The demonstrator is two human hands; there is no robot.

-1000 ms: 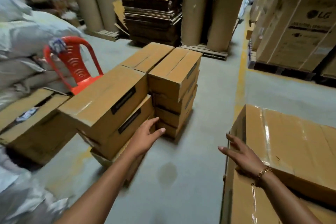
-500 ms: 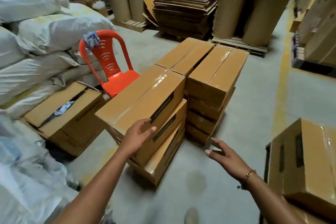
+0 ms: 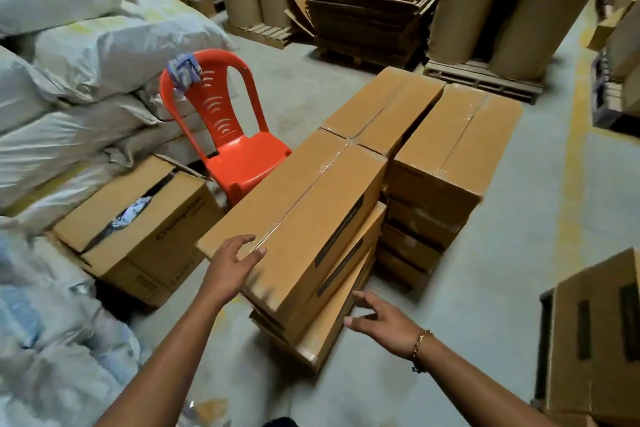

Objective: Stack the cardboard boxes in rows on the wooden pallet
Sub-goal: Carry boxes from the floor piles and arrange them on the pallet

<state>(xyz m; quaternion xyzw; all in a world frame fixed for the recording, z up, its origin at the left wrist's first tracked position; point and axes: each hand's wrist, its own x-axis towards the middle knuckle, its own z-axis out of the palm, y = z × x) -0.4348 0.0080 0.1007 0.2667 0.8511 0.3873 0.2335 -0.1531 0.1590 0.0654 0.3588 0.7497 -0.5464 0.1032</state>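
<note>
Head view, the only one: left hand rests on the near end of the top box of the closest stack, fingers spread over the taped top edge, thumb out, touching but not clamped around anything. Right hand hangs open just beside the lower right corner of that same stack, fingers splayed, not touching cardboard as far as I can tell. Gold bracelet on the right wrist.

Stacks: near stack of long boxes under the left hand, its layers slightly skewed; second stack just behind and to the right, several layers high; a third flat pair behind, touching both. All sit on bare concrete floor; no pallet shows under them. Wooden pallets in sight are at the back under the cardboard rolls, well apart.

Around: orange plastic chair beside the near stack, open box with rags to its left, white sacks on the left, another carton at the right edge.

Progress, judged: early pick-up step, top box about to be lifted; the target pallet is out of view, so rows placed cannot be counted; most boxes appear left to move
</note>
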